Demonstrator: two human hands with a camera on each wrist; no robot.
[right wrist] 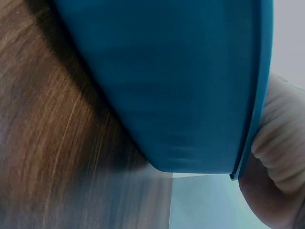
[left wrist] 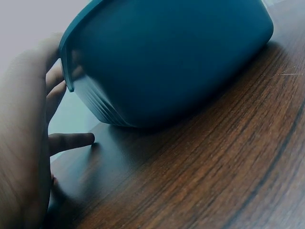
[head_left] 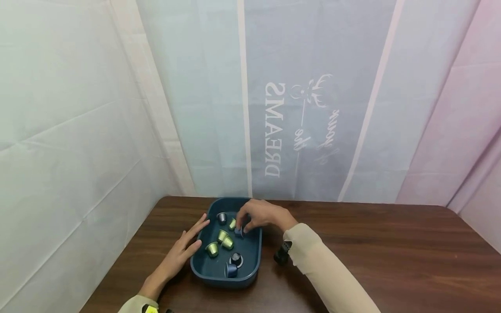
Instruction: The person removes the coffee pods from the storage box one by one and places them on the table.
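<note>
The blue capsule (head_left: 238, 232) sits in the tray (head_left: 250, 256), toward its 1 o'clock part, and the right hand (head_left: 261, 216) pinches it between curled fingertips from above. To do this well, the pinch should, by the look of it, stay on the capsule's sides and the lift go straight up, since a green capsule (head_left: 232, 224) lies just beside it at 10 o'clock and the hand's fingers crowd both. The left hand (head_left: 184, 248) lies flat and relaxed against the tray's wall at 9 o'clock, fingers straight, holding nothing; it steadies the tray.

More green capsules (head_left: 221, 242) cluster mid-tray, two dark ones (head_left: 233, 265) lie near 6 o'clock and one at 11 o'clock. A small black object (head_left: 282, 253) stands on the table (head_left: 391, 252) at the tray's 3 o'clock, under the right sleeve (head_left: 325, 274), where the forearm could knock it.
</note>
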